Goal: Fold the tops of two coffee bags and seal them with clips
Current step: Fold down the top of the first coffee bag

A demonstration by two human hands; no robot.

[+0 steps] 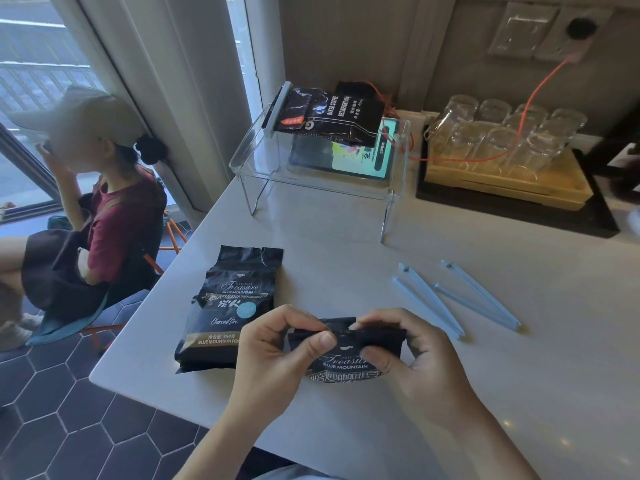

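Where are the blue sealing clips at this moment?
In the head view, the two blue clips lie open on the white table, right of the hands and of the bag being folded. Neither hand touches them.

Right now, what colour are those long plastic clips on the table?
Light blue plastic clips, clearest in the head view.

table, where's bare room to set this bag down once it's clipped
Bare patches on the table: right of the right hand, below the blue clips; and between the acrylic riser and the flat coffee bag. Crowded: the back right with the glass tray, and the clips' spot.
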